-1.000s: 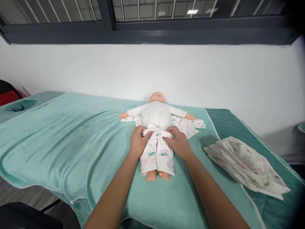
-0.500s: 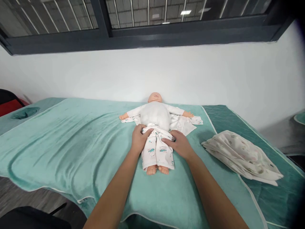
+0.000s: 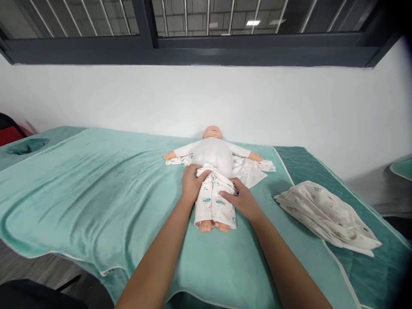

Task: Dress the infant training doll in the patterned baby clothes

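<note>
A baby doll [image 3: 213, 151] lies on its back on a teal towel [image 3: 96, 189], head toward the wall, arms spread. It wears a white top and printed white trousers [image 3: 215, 206]. An open printed garment [image 3: 249, 168] lies spread under its torso. My left hand [image 3: 191, 184] is closed on the trousers' waistband at the doll's left hip side. My right hand [image 3: 243, 199] grips the waistband on the other side, a little lower down. The doll's bare feet [image 3: 214, 226] stick out of the trouser legs.
A crumpled printed cloth [image 3: 325, 214] lies on the darker green cover [image 3: 370, 274] at the right. The white wall [image 3: 206, 98] runs behind the bed under a dark window frame. A red and black object [image 3: 8, 131] sits at the far left. The towel's front edge hangs toward the floor.
My right hand has slid down from the doll's waist toward the thigh, bunching the waistband. My left hand stays at the waistband. The view shifted slightly.
</note>
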A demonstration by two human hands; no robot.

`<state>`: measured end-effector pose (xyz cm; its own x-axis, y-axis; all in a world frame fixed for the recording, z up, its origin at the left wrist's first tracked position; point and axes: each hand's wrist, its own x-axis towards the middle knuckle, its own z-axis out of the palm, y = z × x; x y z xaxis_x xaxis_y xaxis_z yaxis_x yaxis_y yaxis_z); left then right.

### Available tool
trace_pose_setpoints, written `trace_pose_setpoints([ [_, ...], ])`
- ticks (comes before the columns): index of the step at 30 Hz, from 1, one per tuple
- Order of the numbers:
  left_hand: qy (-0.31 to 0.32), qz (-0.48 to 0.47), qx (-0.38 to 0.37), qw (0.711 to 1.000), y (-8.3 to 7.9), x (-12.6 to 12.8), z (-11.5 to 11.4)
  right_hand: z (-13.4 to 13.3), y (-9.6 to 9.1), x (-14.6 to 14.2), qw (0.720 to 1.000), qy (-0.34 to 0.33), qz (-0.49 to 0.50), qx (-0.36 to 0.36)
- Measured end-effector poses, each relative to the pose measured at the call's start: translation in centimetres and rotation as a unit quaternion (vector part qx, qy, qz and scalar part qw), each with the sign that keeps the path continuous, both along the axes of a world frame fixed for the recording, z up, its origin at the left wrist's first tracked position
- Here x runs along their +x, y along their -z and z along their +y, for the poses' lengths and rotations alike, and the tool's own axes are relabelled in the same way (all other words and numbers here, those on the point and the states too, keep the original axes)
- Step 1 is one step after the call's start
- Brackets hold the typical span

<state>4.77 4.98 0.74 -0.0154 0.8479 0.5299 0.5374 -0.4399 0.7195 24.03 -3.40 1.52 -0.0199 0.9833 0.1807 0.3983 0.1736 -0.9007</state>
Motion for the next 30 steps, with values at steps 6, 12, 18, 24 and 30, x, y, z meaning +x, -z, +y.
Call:
trace_pose_setpoints([
  [6, -0.003, 0.009, 0.01, 1.0, 0.0, 0.4, 0.8, 1.4, 0.8, -0.4, 0.995, 0.067, -0.059, 0.048],
  [12, -0.021, 0.02, 0.011, 1.0, -0.1, 0.4, 0.4, 2.1, 1.1, -0.4, 0.991, 0.074, -0.081, 0.071],
  [18, -0.002, 0.052, 0.005, 0.999, -0.5, -0.2, -3.6, 2.7, 1.6, -0.3, 0.987, 0.096, -0.084, 0.099],
  [24, 0.022, 0.085, -0.021, 0.996, 0.0, -1.1, -9.2, 3.4, 1.9, -0.1, 0.985, 0.09, -0.086, 0.118],
  [30, 0.03, 0.078, -0.03, 0.996, 0.8, -1.2, -10.2, 2.7, 1.4, -0.3, 0.985, 0.106, -0.082, 0.112],
])
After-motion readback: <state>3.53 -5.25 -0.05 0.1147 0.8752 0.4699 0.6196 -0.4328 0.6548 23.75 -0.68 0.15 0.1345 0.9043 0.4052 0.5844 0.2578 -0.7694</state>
